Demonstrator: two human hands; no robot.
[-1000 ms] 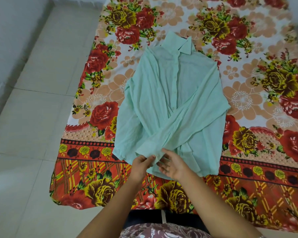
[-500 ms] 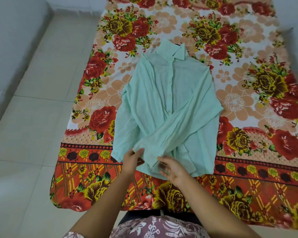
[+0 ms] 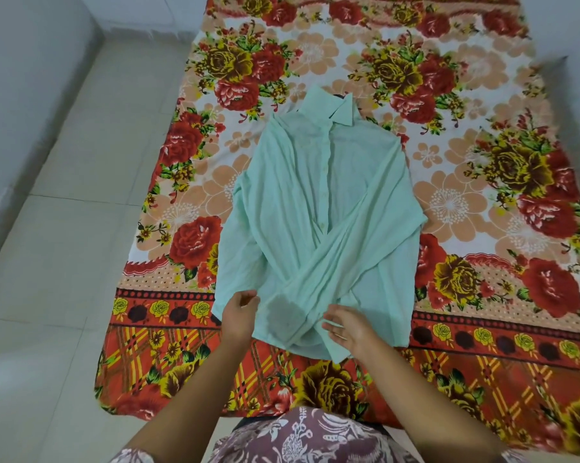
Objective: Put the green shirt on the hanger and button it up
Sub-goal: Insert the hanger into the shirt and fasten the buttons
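Note:
The mint green shirt (image 3: 318, 208) lies flat on the flowered bedsheet, collar at the far end, front placket closed, and both sleeves crossed over its lower front. A small dark piece (image 3: 339, 96) peeks out at the collar; whatever it belongs to is hidden inside the shirt. My left hand (image 3: 240, 312) hovers at the lower left edge of the shirt with fingers loosely curled and nothing in them. My right hand (image 3: 348, 327) is spread over the hem and the sleeve cuff, palm turned inward, holding nothing.
The flowered red and orange sheet (image 3: 482, 345) covers a low mattress. Pale floor tiles (image 3: 58, 262) run along the left side, with a grey wall (image 3: 21, 78) beyond them. My patterned clothing (image 3: 315, 439) shows at the bottom edge.
My hands were close together on the cuff near the hem. They have let go and moved apart, the left one to the left and the right one to the right.

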